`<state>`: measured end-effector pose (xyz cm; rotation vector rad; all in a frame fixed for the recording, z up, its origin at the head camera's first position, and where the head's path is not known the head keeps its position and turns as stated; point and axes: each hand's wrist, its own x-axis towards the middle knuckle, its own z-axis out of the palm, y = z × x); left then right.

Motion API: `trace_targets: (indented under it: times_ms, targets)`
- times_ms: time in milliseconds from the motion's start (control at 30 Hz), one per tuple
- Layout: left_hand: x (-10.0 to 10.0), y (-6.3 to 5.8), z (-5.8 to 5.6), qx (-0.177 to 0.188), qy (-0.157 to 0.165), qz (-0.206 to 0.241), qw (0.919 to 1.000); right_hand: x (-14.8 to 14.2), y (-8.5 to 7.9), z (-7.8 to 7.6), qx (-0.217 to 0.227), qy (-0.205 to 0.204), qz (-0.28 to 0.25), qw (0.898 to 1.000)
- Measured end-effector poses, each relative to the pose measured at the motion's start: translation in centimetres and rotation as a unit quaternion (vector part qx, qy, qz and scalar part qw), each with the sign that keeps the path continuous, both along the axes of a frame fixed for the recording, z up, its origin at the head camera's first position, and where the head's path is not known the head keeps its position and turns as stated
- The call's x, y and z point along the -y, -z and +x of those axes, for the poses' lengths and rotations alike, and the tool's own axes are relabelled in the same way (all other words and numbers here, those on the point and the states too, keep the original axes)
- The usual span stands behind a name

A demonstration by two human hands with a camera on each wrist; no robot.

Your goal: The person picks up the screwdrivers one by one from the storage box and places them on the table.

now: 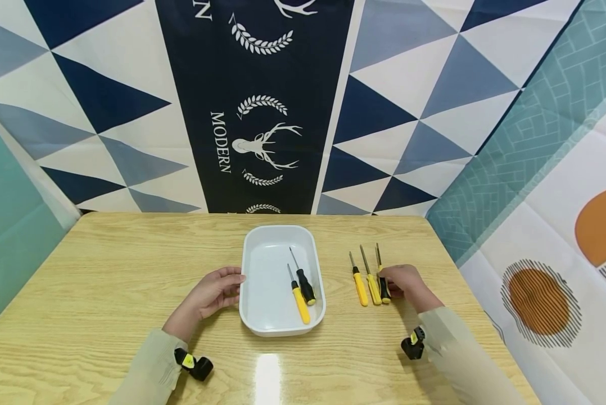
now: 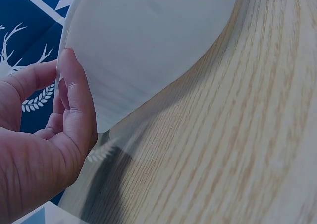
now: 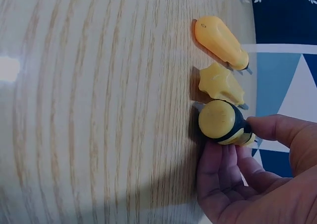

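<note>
My left hand [image 1: 219,291] holds the left rim of a white plastic tray [image 1: 283,332], its fingers against the outer wall [image 2: 153,40]. Inside the tray, toward its right side, lie a black-handled screwdriver [image 1: 306,287] and a yellow-handled screwdriver [image 1: 301,304]. With thumb and fingers, my right hand [image 1: 404,284] grips a black and yellow screwdriver [image 3: 218,120] by its handle, the rightmost of a row on the table. Beside it in that row lie a yellow screwdriver with a ridged handle [image 1: 373,288] and one with a smooth yellow-orange handle [image 1: 360,288].
Everything stands on a light wooden table [image 1: 131,270]. Behind its far edge hangs a patterned cloth [image 1: 262,185] with triangles and a deer head. Each forearm carries a small black wrist camera [image 1: 197,365].
</note>
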<state>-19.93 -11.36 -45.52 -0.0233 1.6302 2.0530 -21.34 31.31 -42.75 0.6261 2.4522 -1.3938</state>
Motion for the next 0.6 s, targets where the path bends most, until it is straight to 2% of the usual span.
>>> trace_targets:
  times_ms: [600]
  targets:
    - [0.00,0.09,-0.11,-0.007,0.006,-0.002,1.0000,0.29,0.21,-0.54,0.011,-0.001,0.022,1.000]
